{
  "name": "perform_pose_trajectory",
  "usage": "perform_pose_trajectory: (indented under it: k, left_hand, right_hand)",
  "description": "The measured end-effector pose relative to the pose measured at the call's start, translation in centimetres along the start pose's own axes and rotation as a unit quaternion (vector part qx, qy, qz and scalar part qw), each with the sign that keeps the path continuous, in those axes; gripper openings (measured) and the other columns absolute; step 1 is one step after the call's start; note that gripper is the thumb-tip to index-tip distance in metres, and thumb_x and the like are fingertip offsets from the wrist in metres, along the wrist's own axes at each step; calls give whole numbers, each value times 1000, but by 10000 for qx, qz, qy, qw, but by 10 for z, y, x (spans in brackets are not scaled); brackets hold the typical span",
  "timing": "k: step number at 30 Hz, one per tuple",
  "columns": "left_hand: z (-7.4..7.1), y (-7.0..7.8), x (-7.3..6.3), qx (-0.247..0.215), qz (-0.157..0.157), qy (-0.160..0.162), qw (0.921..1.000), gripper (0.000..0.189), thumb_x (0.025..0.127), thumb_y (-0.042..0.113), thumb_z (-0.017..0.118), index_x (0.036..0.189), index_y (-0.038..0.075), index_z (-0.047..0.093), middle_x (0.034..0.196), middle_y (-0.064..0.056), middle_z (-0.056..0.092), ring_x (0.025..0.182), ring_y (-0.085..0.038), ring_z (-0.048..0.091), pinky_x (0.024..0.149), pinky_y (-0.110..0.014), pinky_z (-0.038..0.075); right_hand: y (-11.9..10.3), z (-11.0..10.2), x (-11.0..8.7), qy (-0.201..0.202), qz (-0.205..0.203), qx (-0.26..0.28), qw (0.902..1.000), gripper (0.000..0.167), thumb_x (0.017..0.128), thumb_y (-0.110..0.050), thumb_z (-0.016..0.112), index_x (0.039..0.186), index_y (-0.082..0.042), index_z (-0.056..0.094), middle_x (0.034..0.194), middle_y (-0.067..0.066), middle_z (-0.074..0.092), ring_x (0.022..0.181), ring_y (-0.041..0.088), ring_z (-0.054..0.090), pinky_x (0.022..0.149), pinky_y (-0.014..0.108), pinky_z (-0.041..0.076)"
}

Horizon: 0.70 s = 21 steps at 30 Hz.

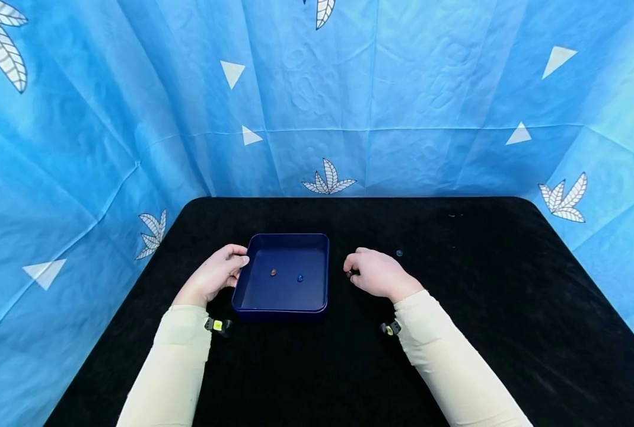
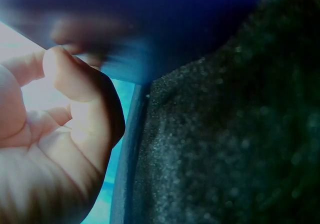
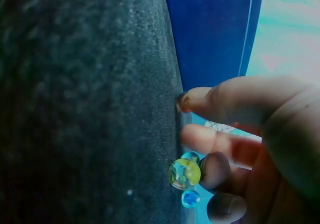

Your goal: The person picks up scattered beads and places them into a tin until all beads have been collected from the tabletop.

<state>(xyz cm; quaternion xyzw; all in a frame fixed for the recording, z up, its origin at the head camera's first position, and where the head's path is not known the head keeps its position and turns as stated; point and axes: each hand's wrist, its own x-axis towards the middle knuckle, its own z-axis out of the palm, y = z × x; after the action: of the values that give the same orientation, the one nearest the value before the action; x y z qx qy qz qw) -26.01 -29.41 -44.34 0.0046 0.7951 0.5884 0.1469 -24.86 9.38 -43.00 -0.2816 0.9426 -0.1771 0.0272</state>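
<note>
Tray (image 1: 284, 296) mouth-up, near-square, long axis unclear

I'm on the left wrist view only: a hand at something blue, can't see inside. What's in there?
Observer: It's a tray with two small marbles in it, one brown, one blue.

Operator: Where's the other hand?

Observer: The right hand is to the right of the tray, with a second brown marble at its fingertips. Can't tell if it's gripped.

Operator: Any others?

Observer: The right wrist view shows three more: a yellowish marble with two bluish ones close by.
</note>
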Motion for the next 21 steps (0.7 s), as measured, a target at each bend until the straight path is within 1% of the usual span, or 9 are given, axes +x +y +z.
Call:
perform_pose_trajectory:
  k: [4,8,14,21]
  left_hand:
    - [0,-1,1,-62,-25,-8,10000,45,105,17,53,140,-7,37,105,-17,55,73,-16,56,63,-31,54]
    - [0,0,2,-87,-9,-10,10000,44,105,16,52,139,-7,37,104,-16,55,72,-15,55,62,-30,54]
    - [1,2,1,-110,-40,-37,9999,45,105,17,52,140,-7,37,104,-15,54,71,-15,55,62,-30,54]
    - [0,0,2,-149,-88,-31,9998,46,105,16,52,141,-7,36,105,-14,54,72,-14,55,62,-29,53]
  right_hand:
    - [0,1,0,17,-87,-29,10000,16,86,-7,71,99,-17,74,97,-3,60,80,14,59,76,36,52]
    - [1,0,1,-20,-38,-29,10000,16,87,-8,73,99,-17,75,98,-3,60,82,15,61,78,37,53]
    - [2,1,1,-92,-13,-1,10000,13,88,-9,73,95,-19,73,96,-4,58,78,11,57,76,34,52]
    - [5,-2,1,-63,69,220,9997,10,90,-12,71,96,-21,72,95,-8,58,81,12,57,79,36,51]
